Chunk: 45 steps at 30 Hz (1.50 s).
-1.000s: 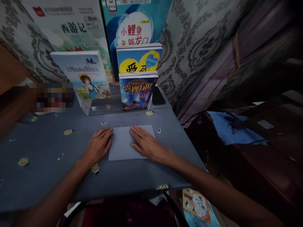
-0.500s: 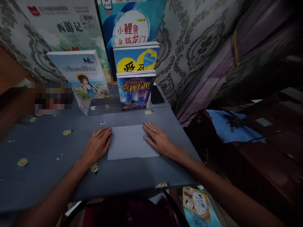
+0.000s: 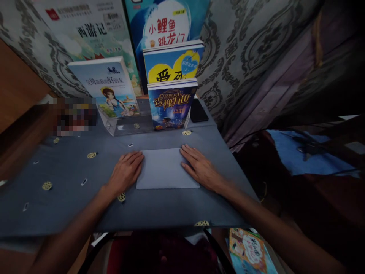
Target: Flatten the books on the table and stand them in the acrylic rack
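Observation:
A pale rectangular sheet of paper [image 3: 167, 169] lies flat on the dark blue-grey tablecloth [image 3: 71, 207]. At its left edge rests my left hand [image 3: 127, 171], fingers stretched out and close together, the tips touching the paper's upper left corner. My right hand [image 3: 199, 167] lies palm down over the right side of the sheet, its fingers extended and the thumb a little apart. Neither hand grips anything. What lies under the palms is hidden.
Behind the paper, books such as a blue one [image 3: 171, 106] and a white-and-blue one [image 3: 108, 91] stand in clear holders. A black phone [image 3: 199, 111] lies behind them. Below the table's front edge are more books [image 3: 251, 249]; a blue cloth [image 3: 308, 154] is off to the right.
The whole view has shifted, so the table, books and paper appear farther right and slightly higher. My hands keep the same places on the paper.

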Available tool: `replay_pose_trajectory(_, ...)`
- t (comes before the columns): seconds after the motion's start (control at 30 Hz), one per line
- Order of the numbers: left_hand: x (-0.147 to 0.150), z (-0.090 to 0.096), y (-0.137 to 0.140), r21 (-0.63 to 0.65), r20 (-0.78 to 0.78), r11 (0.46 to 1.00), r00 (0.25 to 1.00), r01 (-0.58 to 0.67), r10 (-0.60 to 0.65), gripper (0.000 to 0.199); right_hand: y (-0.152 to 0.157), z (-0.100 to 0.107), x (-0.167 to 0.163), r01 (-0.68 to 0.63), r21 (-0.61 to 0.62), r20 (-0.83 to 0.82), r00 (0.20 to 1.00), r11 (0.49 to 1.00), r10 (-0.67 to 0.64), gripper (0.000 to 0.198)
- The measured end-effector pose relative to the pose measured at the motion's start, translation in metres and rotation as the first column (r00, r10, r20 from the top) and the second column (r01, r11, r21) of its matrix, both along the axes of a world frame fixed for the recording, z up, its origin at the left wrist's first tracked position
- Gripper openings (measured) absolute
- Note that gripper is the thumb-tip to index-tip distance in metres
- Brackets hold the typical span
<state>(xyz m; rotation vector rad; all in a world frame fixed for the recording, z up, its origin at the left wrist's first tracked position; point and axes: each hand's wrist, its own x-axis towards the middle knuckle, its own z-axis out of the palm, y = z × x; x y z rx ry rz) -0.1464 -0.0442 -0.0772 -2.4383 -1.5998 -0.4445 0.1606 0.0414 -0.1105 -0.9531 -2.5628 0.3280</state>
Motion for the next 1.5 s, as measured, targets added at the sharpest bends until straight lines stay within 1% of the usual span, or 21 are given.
replay_pose_trajectory(0.17,-0.002,-0.004,0.007,-0.007,0.023,1.0,1.0,0.011,-0.011,0.035,0.001,-0.002,0.0,0.001,0.004,-0.004,1.0,1.0,-0.001,0.051)
replay_pose_trajectory(0.27,-0.002,-0.005,0.007,-0.015,0.029,1.0,1.0,0.009,-0.008,0.036,0.001,-0.002,-0.001,0.002,0.008,-0.006,1.0,1.0,-0.002,0.051)
replay_pose_trajectory(0.37,0.002,-0.006,0.007,-0.031,0.037,0.999,0.999,0.031,-0.03,0.037,0.001,-0.003,-0.001,0.003,0.015,-0.011,1.0,1.0,-0.003,0.051)
replay_pose_trajectory(0.57,0.021,-0.009,0.016,-0.062,0.087,0.991,0.99,0.119,-0.113,0.039,0.0,-0.004,-0.002,0.011,0.03,-0.018,1.0,0.999,-0.01,0.05)
replay_pose_trajectory(0.77,0.043,-0.01,0.03,-0.095,0.093,0.978,0.979,0.188,-0.179,0.04,-0.001,-0.002,-0.003,0.017,0.036,-0.01,1.0,0.999,-0.017,0.048)
replay_pose_trajectory(0.97,0.06,-0.008,0.039,-0.102,0.033,0.972,0.977,0.212,-0.21,0.041,-0.001,-0.002,-0.003,0.016,0.026,-0.021,1.0,1.0,-0.016,0.049)
replay_pose_trajectory(1.13,0.076,-0.009,0.045,-0.124,0.017,0.964,0.972,0.237,-0.236,0.041,-0.001,-0.002,-0.003,0.026,0.02,-0.036,0.999,0.999,-0.025,0.049)
replay_pose_trajectory(1.27,0.088,-0.011,0.05,-0.12,0.034,0.955,0.963,0.27,-0.267,0.041,-0.001,-0.001,-0.004,0.019,0.017,-0.053,0.998,1.0,-0.018,0.05)
replay_pose_trajectory(1.37,0.091,-0.014,0.052,-0.112,0.057,0.954,0.96,0.278,-0.273,0.042,-0.002,0.001,-0.003,0.018,0.016,-0.051,0.999,1.0,-0.017,0.05)
replay_pose_trajectory(1.5,0.09,-0.016,0.052,-0.098,0.082,0.954,0.958,0.284,-0.276,0.041,-0.002,0.005,0.002,0.078,0.025,-0.034,0.996,0.997,-0.078,0.049)
